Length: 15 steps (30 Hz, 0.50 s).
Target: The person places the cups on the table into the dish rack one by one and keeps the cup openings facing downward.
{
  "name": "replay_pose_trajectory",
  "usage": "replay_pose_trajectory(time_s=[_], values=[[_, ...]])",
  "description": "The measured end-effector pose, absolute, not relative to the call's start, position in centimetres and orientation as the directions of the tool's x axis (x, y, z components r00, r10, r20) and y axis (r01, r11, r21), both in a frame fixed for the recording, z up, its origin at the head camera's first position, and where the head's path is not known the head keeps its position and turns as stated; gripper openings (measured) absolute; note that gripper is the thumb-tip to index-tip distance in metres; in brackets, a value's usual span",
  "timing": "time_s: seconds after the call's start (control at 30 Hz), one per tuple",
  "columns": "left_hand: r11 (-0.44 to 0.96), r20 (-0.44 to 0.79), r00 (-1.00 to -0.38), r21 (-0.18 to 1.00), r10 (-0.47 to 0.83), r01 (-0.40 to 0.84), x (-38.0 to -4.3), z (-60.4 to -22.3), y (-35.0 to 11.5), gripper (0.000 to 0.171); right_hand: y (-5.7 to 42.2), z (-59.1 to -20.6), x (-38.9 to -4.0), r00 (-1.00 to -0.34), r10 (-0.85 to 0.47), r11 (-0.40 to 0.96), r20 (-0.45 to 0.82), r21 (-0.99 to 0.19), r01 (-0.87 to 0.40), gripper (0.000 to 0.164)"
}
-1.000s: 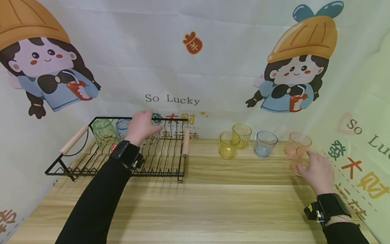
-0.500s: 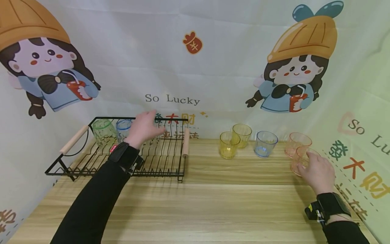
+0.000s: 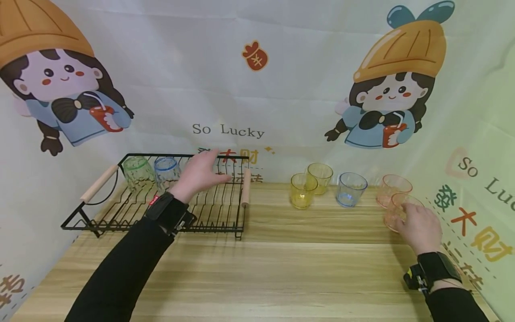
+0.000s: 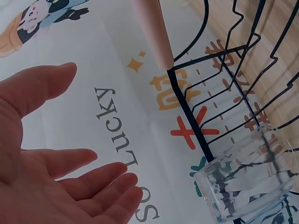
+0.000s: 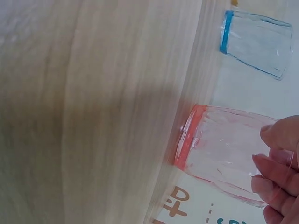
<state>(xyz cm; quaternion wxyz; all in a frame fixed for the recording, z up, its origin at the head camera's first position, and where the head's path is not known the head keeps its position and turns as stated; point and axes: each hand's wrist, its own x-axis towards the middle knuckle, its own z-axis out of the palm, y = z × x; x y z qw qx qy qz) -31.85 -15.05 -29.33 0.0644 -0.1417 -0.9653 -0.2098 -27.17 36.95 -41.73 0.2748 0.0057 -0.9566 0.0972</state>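
Right grip: closed in on a pink glass, thumb and fingertips up near the rim.
Held pink glass: upright on the counter, long axis vertical, ahead and slightly left of the right grip, so that's easily the nearer hand.
Left grip: wide, nothing in it, up over the dish rack, well apart from that glass.
Neighbours: second pink glass just behind, then a blue glass and two yellow glasses further left.
Rack corner: green glass and another blue glass, back left.
Wrist cams vs head: right wrist shows the fingertips, head mostly the back of the hand; left wrist catches a clear glass in the rack, mostly hidden from the head.
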Motion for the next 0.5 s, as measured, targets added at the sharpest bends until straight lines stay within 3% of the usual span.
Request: replay_pose_trajectory(time_s=[0.27,0.5], values=[[0.862,0.193,-0.935,0.368,0.297,0.349,-31.46,-29.79,-14.42,0.080,37.11,-42.03,-27.54,-0.817,-0.029,0.987,0.576,-0.114,-0.115,0.020],[0.843,0.160,-0.936,0.407,0.313,0.352,-30.99,-29.91,-14.24,0.079,37.02,-42.02,-27.55,-0.816,-0.032,0.983,0.577,-0.128,-0.129,0.010]])
